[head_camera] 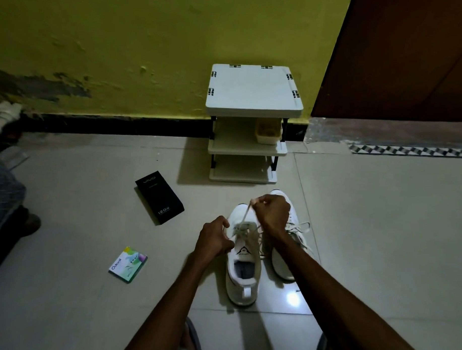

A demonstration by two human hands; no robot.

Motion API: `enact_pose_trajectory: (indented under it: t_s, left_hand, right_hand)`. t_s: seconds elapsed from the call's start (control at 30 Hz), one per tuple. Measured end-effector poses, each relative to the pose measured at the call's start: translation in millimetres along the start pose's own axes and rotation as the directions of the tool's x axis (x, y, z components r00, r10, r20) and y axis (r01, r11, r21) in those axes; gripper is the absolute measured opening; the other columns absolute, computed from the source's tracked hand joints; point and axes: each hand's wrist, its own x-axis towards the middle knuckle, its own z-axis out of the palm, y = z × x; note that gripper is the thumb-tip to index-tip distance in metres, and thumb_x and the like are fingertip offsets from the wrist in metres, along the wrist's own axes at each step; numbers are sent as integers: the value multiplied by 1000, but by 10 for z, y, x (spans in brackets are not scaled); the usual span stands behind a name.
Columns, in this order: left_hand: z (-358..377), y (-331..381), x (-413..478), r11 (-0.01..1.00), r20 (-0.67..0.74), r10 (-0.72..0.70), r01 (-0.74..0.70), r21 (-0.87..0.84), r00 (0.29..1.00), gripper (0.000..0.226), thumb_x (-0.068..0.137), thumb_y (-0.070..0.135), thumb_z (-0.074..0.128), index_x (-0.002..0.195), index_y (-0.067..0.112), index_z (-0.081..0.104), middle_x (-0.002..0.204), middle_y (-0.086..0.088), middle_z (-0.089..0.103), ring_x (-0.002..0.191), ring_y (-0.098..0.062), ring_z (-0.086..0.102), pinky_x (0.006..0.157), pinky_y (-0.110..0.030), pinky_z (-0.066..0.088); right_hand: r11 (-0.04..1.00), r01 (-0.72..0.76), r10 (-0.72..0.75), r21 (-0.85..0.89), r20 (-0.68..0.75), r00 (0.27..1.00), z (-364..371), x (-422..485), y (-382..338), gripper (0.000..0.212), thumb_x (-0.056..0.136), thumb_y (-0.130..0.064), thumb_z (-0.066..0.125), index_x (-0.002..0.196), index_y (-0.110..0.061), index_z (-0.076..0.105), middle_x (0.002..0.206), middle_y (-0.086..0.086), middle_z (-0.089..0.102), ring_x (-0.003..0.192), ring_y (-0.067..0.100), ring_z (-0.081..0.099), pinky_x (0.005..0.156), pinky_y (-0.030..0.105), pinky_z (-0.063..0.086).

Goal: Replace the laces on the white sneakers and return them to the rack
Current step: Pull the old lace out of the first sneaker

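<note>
- my left hand (214,238) is clenched on the white sneaker (243,277) at the edge of its eyelet row, thumb side toward the tongue. it's blurred there, so i can't tell if a lace strand is also in those fingers
- my right hand (272,211) pinches the lace (247,213) near its tip btwn thumb & fingers. the lace runs taut from the eyelets up to the pinch
- white sneaker sits upright on the floor tiles (379,232), toe pointing at the rack (253,92), heel toward me, directly btwn my forearms
- second sneaker (287,265) is just beside it on the right, touching or nearly so, partly hidden under my right forearm. its laces (301,225) lie loose over the upper
- rack stands against the yellow-green wall (124,40), beyond the sneakers w/ a gap of floor btwn. 3 shelves, and a small beige basket (268,131) on the middle one, right side
- black vivo box (159,197) lies flat on the floor, left of the sneakers
- odonil packet (128,264) lies nearer me, also left, well apart from the box
- brown door (412,63) at far right
</note>
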Motion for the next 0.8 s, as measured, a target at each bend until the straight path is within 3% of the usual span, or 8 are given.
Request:
enact_pose_trajectory:
  t_s: [0.07, 0.13, 0.17, 0.27, 0.33, 0.4, 0.5, 0.8]
  left_hand:
    - [0, -10, 4, 1000, -10, 11, -11, 5, 1000, 53, 52, 14, 75, 100, 25, 56, 81, -6, 69, 69, -24, 69, 61, -42, 60]
    - [4, -11, 6, 999, -15, 23, -23, 23, 1000, 53, 51, 14, 73, 100, 25, 56, 81, -5, 69, 70, -24, 68, 62, -41, 60]
    - [1, -7, 4, 999, -15, 28, -27, 28, 1000, 52, 51, 14, 72, 100, 25, 57, 80, -6, 70, 69, -23, 68, 63, -41, 60]
    - [-2, -11, 1, 1000, -15, 23, -23, 18, 1000, 51, 54, 13, 72, 101, 25, 56, 79, -6, 70, 68, -24, 68, 62, -41, 60]
    - [-9, 6, -1, 999, -16, 17, -16, 31, 1000, 52, 58, 15, 75, 106, 25, 56, 84, -5, 71, 74, -23, 69, 68, -40, 60]
    - [-8, 33, -17, 999, -15, 21, -20, 42, 1000, 54, 61, 17, 77, 110, 24, 55, 89, -5, 71, 82, -23, 68, 73, -38, 60]
    - [8, 59, -40, 999, -23, 15, -14, 37, 1000, 55, 63, 17, 79, 113, 23, 54, 95, -6, 69, 87, -25, 67, 76, -39, 59]
    - [28, 86, -61, 999, -5, -5, 6, 40, 1000, 58, 61, 21, 80, 111, 26, 52, 98, -8, 69, 86, -26, 68, 76, -41, 60]
  right_hand:
    - [710, -366, 387, 602, 101, 916, -86, 76, -102, 16, 87, -12, 63, 72, -8, 64, 73, 10, 61, 65, 22, 58, 67, 25, 49]
    - [267, -539, 407, 799, 413, 814, -118, 91, -157, 20, 91, -1, 46, 73, -8, 52, 72, 11, 52, 55, 20, 52, 69, 30, 52]
    - [226, -575, 339, 786, 490, 803, -122, 80, -174, 24, 90, 2, 38, 73, -11, 47, 69, 9, 48, 50, 16, 47, 59, 27, 48]
    - [741, -410, 169, 532, 443, 880, -86, 52, -129, 26, 89, -9, 43, 66, -20, 46, 60, 0, 46, 44, 11, 35, 45, 22, 26]
    - [996, 71, -89, 58, 419, 904, -72, 40, -66, 19, 89, -24, 60, 70, -24, 60, 67, -3, 60, 56, 13, 51, 54, 25, 37]
    - [793, 454, -169, -407, 569, 805, -53, -7, -22, 10, 85, -34, 67, 90, -26, 72, 91, 1, 70, 83, 18, 65, 70, 28, 49]
    - [441, 611, -146, -657, 619, 772, -26, -126, 30, 32, 88, -29, 65, 116, -14, 63, 116, 11, 64, 106, 29, 63, 85, 35, 49]
    - [368, 626, -230, -687, 585, 778, -85, -136, -41, 25, 86, -19, 64, 110, -14, 63, 111, 9, 66, 101, 28, 65, 78, 31, 47]
